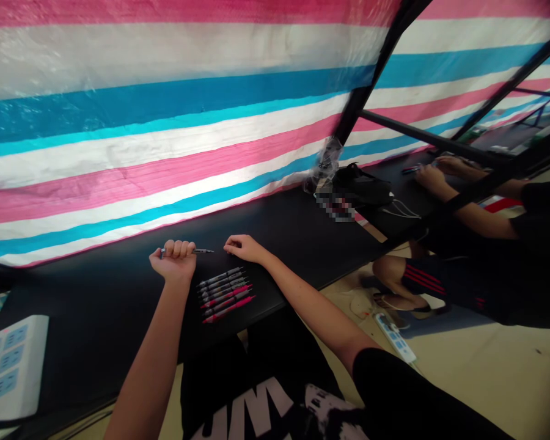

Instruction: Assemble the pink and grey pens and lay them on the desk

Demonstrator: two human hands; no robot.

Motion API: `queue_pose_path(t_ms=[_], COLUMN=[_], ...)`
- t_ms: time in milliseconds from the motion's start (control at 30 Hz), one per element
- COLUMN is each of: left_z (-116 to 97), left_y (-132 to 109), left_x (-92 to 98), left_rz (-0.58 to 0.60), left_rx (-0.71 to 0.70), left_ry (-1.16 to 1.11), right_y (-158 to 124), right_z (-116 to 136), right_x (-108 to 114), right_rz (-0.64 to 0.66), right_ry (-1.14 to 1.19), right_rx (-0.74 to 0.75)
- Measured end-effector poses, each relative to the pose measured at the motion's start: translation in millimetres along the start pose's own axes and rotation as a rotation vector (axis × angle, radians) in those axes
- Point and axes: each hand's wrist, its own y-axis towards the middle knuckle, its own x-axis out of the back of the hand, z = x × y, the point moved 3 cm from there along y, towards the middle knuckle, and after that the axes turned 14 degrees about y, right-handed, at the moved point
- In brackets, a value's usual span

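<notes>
My shirt print [266, 403]: maybe a "W"
Pen [203, 251]: tip right, long axis left-right
My left hand [176, 260]: gripping the pen
Right hand [245, 247]: loosely closed

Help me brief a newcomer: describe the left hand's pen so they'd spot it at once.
Find the black table below the striped sheet. On it lies a row of pens, with the left hand just beyond, to the left. The pen sits in that hand, pointing right, while the rest lie side by side on the table.
</notes>
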Motion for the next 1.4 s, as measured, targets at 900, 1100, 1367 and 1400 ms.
queue_pose_path(t_ms=[900, 1100, 1367, 1400], left_z=[0.0, 0.3, 0.0, -0.1], left_y=[0.1, 0.6, 0.3, 0.4], left_x=[-5.5, -4.2, -6.1, -6.2], left_rz=[-0.024, -0.062, -0.059, -0.062], left_rx=[-0.023, -0.021, -0.015, -0.016], left_ry=[0.016, 0.121, 0.131, 0.123], right_y=[-0.8, -1.3, -1.5, -1.4], right_z=[2.5, 4.1, 2.8, 2.7], right_x=[0.3, 0.4, 0.4, 0.5], right_rz=[0.007, 0.010, 0.008, 0.008], right_ry=[-0.015, -0.011, -0.008, -0.010], right_rx=[-0.014, -0.017, -0.022, -0.024])
